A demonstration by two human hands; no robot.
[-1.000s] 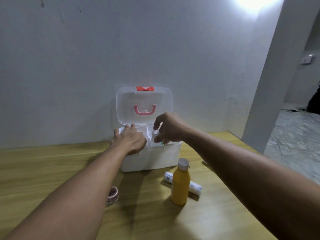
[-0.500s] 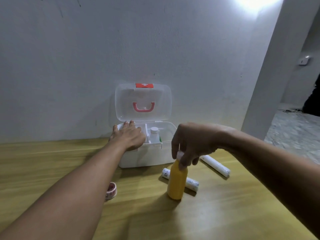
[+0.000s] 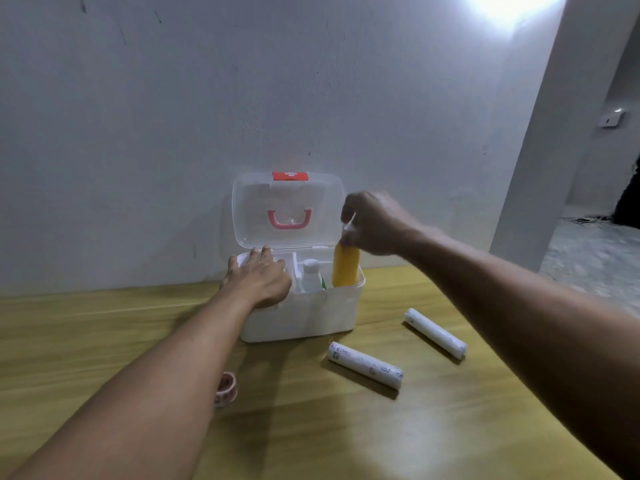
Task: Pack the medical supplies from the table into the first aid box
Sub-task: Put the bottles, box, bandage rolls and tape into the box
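The yellow bottle (image 3: pixel 344 268) had left the table (image 3: pixel 450 427) and stood partly inside the first aid box (image 3: pixel 304 313), right compartment. Right hand (image 3: pixel 375 223) pinched its cap; left hand (image 3: pixel 258 280) lay spread, flat on the box's left side.

Wooden table (image 3: pixel 433 427), yellowish, grain running left to right, filling the lower half of the frame. Behind it, pale grey wall (image 3: pixel 173 116) across the upper left and centre, marked by a few thin dark scratches near the top left. Bright light glare (image 3: pixel 512 5) at the top right. White pillar (image 3: pixel 554 150) slanting down the right side. Small wall fixture (image 3: pixel 612 118), possibly a switch, at far right. Mottled grey floor (image 3: pixel 595 261) beyond, at right.
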